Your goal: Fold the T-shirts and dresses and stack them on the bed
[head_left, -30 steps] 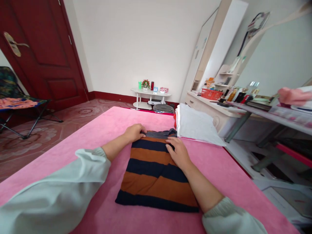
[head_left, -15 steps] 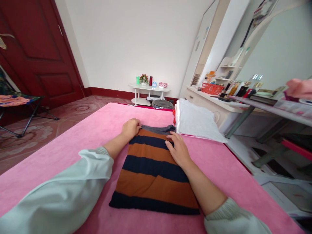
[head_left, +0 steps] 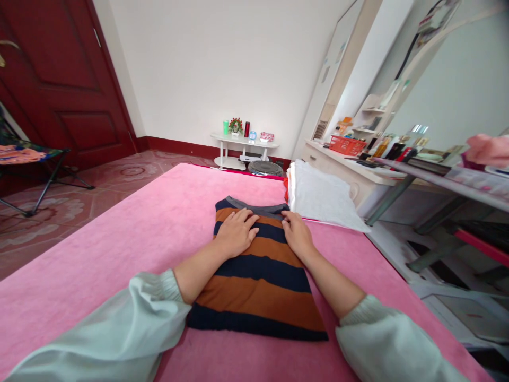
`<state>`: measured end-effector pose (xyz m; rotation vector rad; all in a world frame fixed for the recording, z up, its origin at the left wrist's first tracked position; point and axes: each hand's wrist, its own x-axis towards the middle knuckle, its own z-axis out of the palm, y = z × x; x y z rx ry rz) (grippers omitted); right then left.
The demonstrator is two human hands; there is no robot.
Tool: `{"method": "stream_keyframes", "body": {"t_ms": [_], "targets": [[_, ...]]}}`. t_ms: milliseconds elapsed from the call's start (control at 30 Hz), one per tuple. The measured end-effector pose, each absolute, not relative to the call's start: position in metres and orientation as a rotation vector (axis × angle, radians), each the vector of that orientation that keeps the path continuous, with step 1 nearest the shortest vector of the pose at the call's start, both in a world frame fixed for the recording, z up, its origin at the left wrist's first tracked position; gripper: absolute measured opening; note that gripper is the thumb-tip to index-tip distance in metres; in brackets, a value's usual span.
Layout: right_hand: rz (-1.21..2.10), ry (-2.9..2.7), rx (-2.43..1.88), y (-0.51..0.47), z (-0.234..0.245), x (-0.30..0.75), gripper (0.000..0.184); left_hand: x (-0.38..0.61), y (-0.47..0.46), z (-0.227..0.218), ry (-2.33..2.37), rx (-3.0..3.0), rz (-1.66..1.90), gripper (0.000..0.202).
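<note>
A folded shirt (head_left: pixel 262 268) with wide brown and navy stripes and a grey neckband lies on a pink bed cover (head_left: pixel 151 223). The neckband points away from me, and the straight navy edge is nearest. My left hand (head_left: pixel 237 232) rests palm down on the upper left part of the shirt, fingers extended and slightly spread. At the upper right edge, just below the neckband, my right hand (head_left: pixel 298 233) touches the cloth. Its thumb and forefinger are apart, and its other fingers are partly hidden.
A stack of folded pale cloths (head_left: pixel 324 196) lies at the bed's far right. Beyond the bed stands a small white table (head_left: pixel 244 140) with ornaments. On the right are a dresser (head_left: pixel 338 162) with a red basket (head_left: pixel 347 144) and a grey-legged table (head_left: pixel 392 199). A folding chair (head_left: pixel 51 178) is on the left.
My left hand has left the shirt's upper left corner and now lies flat on the cloth, further right. My right hand has shifted slightly right to the shirt's edge. The upper left corner now shows.
</note>
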<state>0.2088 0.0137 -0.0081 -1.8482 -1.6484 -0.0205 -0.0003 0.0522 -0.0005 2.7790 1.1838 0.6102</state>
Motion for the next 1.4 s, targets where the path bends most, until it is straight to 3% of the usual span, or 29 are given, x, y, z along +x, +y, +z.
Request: {"method": "stream_keyframes", "body": {"t_ms": [167, 400, 833, 1033, 1233, 1400], "targets": [[-0.028, -1.891, -2.219, 0.049, 0.027, 0.214, 0.015, 0.0, 0.054, -0.002, 1.3, 2.752, 0.53, 0.048], [-0.373, -1.893, -2.3, 0.061, 0.028, 0.206, 0.022, 0.001, 0.06, -0.004, 1.32, 2.726, 0.486, 0.053], [-0.165, -2.016, -2.033, 0.004, -0.003, 0.207, 0.041, -0.025, 0.055, -0.002, 1.13, 2.807, 0.332, 0.057], [0.147, -2.064, -1.861, -0.029, -0.001, 0.213, 0.043, -0.079, 0.04, 0.007, 1.079, 2.788, 0.257, 0.057], [0.124, -1.659, -1.891, -0.047, -0.013, 0.21, 0.042, -0.088, 0.014, 0.016, 1.577, 2.561, 0.617, 0.035], [0.045, -1.512, -1.826, -0.055, -0.018, 0.209, 0.025, -0.094, 0.017, 0.017, 1.606, 2.295, 0.625, 0.024]]}}
